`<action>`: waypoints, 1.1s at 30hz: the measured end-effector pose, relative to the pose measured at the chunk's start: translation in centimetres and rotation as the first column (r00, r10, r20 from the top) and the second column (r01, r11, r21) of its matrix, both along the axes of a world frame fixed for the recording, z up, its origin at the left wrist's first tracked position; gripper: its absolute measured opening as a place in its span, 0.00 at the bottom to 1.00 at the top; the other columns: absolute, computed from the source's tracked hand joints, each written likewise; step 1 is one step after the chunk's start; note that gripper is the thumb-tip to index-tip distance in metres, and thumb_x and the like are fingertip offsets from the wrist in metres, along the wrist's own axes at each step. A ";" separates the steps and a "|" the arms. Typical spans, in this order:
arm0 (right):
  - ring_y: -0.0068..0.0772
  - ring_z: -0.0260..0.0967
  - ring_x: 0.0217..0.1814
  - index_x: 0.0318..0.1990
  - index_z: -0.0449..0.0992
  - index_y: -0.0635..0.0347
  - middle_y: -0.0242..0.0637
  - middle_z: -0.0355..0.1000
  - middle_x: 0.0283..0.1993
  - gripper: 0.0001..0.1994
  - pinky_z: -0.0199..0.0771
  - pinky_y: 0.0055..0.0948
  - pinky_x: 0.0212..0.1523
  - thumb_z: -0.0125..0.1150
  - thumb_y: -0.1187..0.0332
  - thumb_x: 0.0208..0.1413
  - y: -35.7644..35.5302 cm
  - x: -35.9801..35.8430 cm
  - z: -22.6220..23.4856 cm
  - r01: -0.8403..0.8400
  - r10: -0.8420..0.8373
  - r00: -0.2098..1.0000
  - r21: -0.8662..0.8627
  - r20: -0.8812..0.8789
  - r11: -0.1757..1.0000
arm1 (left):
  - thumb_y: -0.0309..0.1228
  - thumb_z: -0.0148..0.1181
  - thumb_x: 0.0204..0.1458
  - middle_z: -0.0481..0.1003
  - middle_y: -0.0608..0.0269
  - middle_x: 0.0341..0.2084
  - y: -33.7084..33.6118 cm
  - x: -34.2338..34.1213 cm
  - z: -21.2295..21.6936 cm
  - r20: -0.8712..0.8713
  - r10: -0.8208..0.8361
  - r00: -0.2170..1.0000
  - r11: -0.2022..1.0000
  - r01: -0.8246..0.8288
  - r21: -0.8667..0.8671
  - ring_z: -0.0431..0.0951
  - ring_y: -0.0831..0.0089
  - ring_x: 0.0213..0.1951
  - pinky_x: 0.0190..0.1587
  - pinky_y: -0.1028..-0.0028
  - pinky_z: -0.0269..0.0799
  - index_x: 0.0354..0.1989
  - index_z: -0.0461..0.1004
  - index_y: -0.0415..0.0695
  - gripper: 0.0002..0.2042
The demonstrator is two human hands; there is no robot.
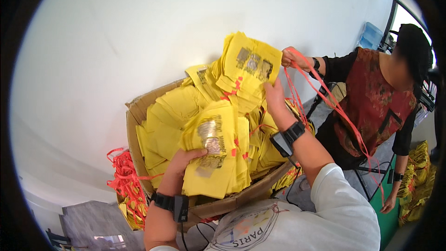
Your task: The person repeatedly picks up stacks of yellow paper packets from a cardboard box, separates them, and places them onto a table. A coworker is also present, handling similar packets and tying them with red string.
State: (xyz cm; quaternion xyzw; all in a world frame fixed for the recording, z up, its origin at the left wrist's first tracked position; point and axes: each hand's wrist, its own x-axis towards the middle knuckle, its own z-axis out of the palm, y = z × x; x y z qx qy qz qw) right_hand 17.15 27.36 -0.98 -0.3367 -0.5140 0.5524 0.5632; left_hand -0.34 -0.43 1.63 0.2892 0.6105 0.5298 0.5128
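Observation:
My left hand (186, 160) grips a thick stack of yellow paper (213, 130) by its lower left edge, thumb on top. Dark print and a shiny foil patch mark its face, much like joss paper. My right hand (275, 95) is closed on the right edge of a second, similar stack (253, 60), raised and tilted farther back; its fingers are partly hidden. Small red bits show between the stacks. Both are above an open cardboard box (134, 130) full of yellow paper. At the far stack's upper right corner, a co-worker's hand (295, 59) holds long red plastic strips (334, 102).
A tangle of red strips (125, 172) spills beside the box on the left. The co-worker (371, 107) stands to the right, other arm lowered. Yellow bundles (416, 181) are piled behind. A white wall (116, 32) rises close behind the box.

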 end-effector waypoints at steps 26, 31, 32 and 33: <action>0.26 0.67 0.49 0.59 0.58 0.57 0.33 0.67 0.53 0.24 0.70 0.23 0.40 0.47 0.83 0.53 -16.7 -1.1 -3.5 -0.520 0.441 0.853 -0.379 -0.280 0.766 | 0.29 0.51 0.57 0.71 0.57 0.47 1.9 -0.2 -2.8 0.534 0.250 0.808 0.879 -0.420 0.226 0.73 0.63 0.47 0.48 0.63 0.72 0.52 0.66 0.39 0.15; 0.26 0.66 0.50 0.58 0.58 0.57 0.35 0.63 0.55 0.22 0.70 0.25 0.45 0.49 0.78 0.54 -13.3 2.3 -3.9 -0.695 0.679 0.697 -0.448 -0.230 0.562 | 0.25 0.56 0.53 0.71 0.60 0.46 3.9 1.3 -4.5 0.439 0.276 0.855 0.884 -0.405 0.232 0.74 0.66 0.45 0.46 0.66 0.74 0.52 0.66 0.41 0.17; 0.28 0.65 0.48 0.56 0.60 0.57 0.33 0.63 0.51 0.20 0.70 0.28 0.45 0.52 0.68 0.56 -12.1 2.6 -3.9 -0.743 0.690 0.660 -0.390 -0.296 0.544 | 0.25 0.56 0.53 0.72 0.60 0.45 4.1 1.5 -4.7 0.424 0.310 0.851 0.886 -0.420 0.195 0.74 0.65 0.43 0.46 0.66 0.75 0.51 0.66 0.39 0.17; 0.28 0.65 0.47 0.55 0.61 0.56 0.33 0.62 0.49 0.20 0.70 0.29 0.46 0.52 0.65 0.56 -10.6 3.1 -4.0 -0.723 0.655 0.680 -0.454 -0.330 0.521 | 0.26 0.56 0.53 0.72 0.60 0.44 4.3 1.6 -4.9 0.425 0.327 0.844 0.886 -0.431 0.174 0.75 0.66 0.42 0.44 0.67 0.75 0.51 0.66 0.39 0.17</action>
